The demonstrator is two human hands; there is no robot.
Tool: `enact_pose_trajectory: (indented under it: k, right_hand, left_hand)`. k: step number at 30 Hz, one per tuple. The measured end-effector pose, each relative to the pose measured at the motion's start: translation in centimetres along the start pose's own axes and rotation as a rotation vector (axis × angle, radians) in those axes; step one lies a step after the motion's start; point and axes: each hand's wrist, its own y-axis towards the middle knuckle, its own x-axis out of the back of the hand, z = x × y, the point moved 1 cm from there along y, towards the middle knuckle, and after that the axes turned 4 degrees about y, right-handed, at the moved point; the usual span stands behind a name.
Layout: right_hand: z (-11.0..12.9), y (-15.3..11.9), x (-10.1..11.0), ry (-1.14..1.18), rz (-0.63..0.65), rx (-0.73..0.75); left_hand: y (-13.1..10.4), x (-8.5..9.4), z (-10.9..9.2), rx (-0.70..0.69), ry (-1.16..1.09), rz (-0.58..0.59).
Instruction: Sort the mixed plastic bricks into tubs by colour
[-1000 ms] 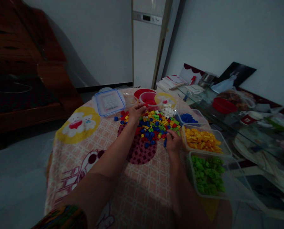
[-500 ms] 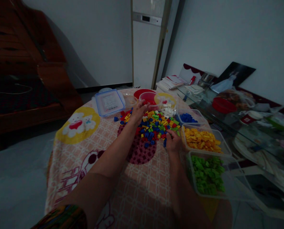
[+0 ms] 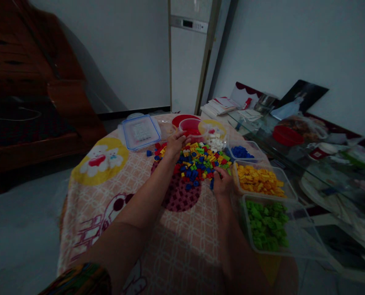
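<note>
A pile of mixed coloured bricks (image 3: 201, 162) lies on the patterned tablecloth. My left hand (image 3: 175, 145) is over the pile's upper left part, just in front of a round bowl with red pieces (image 3: 191, 126); its fingers are partly spread, and nothing shows between them. At the pile's right edge, my right hand (image 3: 222, 181) rests with thumb and index finger apart, beside a blue brick (image 3: 212, 183). White bricks (image 3: 216, 142) form a heap behind the pile.
Clear boxes on the right hold blue bricks (image 3: 242, 152), yellow bricks (image 3: 260, 180) and green bricks (image 3: 267, 225). A blue-rimmed lid (image 3: 141, 132) lies at the back left. A cluttered glass table (image 3: 271, 143) stands beyond the boxes.
My left hand has drawn back slightly from the bowl, down and to the left. My right hand has hardly moved.
</note>
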Motion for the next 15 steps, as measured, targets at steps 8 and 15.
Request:
enact_pose_trajectory:
  k: [8, 15]
  right_hand:
    - [0.01, 0.08, -0.05, 0.005, -0.010, 0.009]
    - [0.09, -0.08, 0.05, 0.002, -0.005, 0.016]
  left_hand:
    - [-0.14, -0.20, 0.38, -0.036, 0.041, 0.120]
    - [-0.19, 0.36, -0.42, -0.083, 0.171, 0.225]
